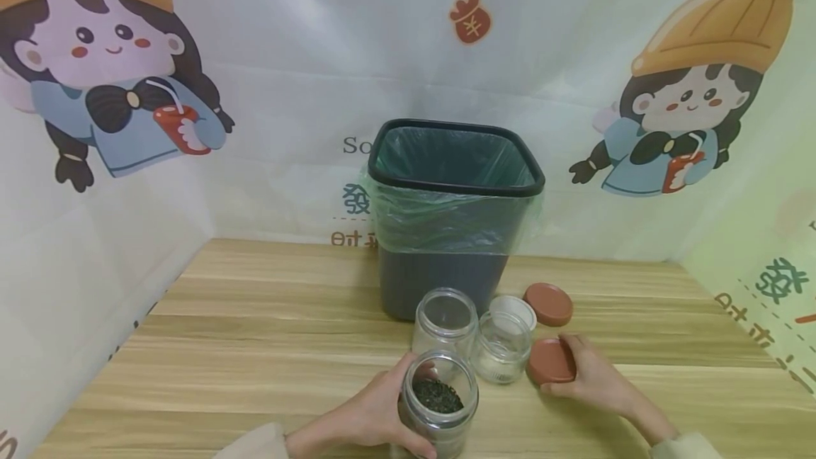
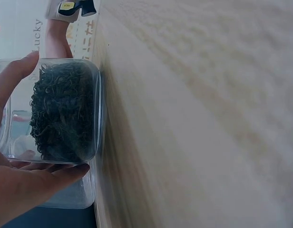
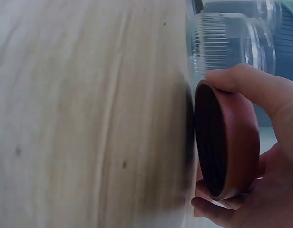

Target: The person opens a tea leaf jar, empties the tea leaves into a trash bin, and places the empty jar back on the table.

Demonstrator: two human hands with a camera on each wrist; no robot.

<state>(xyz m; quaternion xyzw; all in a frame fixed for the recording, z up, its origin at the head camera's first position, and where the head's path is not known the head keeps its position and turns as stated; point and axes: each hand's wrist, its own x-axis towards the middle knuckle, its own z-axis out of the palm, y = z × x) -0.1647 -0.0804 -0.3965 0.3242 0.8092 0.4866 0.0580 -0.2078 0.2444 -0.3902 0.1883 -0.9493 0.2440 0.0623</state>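
Note:
My left hand (image 1: 382,406) grips a clear jar (image 1: 449,432) without a lid, thumb on one side and fingers on the other. Dark, curly dried leaves, like tea (image 2: 63,111), fill its lower part in the left wrist view. To the right, my right hand (image 1: 599,381) holds a reddish-brown round lid (image 1: 551,361) by its rim. In the right wrist view that lid (image 3: 241,142) shows its dark hollow underside, one edge tipped up from the tabletop. Just beyond the hands stand two open clear jars, a taller one (image 1: 444,337) and a ribbed shorter one (image 1: 502,363).
Behind the jars stands a dark bin (image 1: 440,278) lined with a green plastic bag (image 1: 446,222). A white lid (image 1: 519,310) lies behind the ribbed jar, beside a second reddish-brown lid (image 1: 550,303). A printed cloth (image 1: 280,161) walls in the wooden table (image 1: 268,324).

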